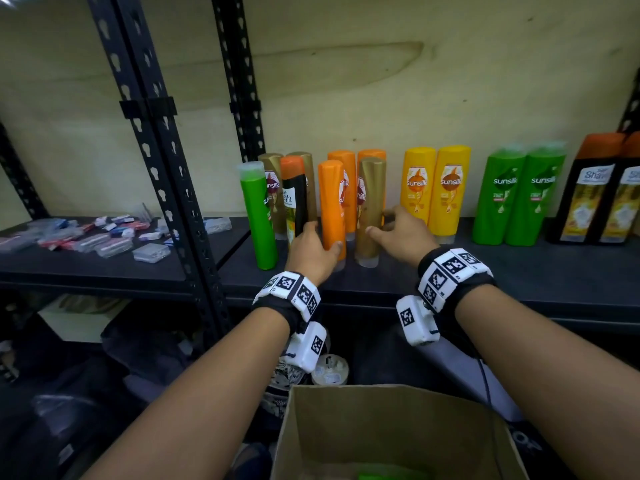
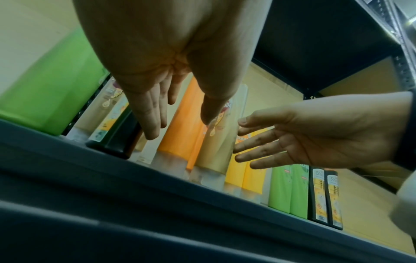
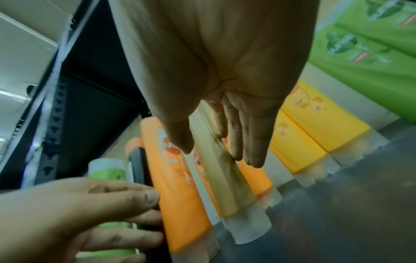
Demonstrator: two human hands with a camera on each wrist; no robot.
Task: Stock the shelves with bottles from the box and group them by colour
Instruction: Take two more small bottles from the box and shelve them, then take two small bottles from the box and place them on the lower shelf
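An orange bottle (image 1: 330,202) and a gold bottle (image 1: 372,188) stand side by side at the front of the dark shelf (image 1: 519,271). My left hand (image 1: 322,237) straddles the orange bottle (image 2: 180,128) low down, with straight fingers on its left and the thumb touching its front right. My right hand (image 1: 381,223) reaches round the gold bottle (image 3: 227,181), thumb in front and spread straight fingers along its right side. Neither hand is closed round a bottle. The open cardboard box (image 1: 381,396) sits below, with something green inside.
A lone green bottle (image 1: 258,216), a black bottle with an orange cap (image 1: 294,199) and more gold and orange bottles crowd the left. Further right stand two yellow bottles (image 1: 434,188), two green ones (image 1: 519,199) and two black ones (image 1: 602,192). A black upright (image 1: 166,168) divides off a shelf of small packets (image 1: 86,237).
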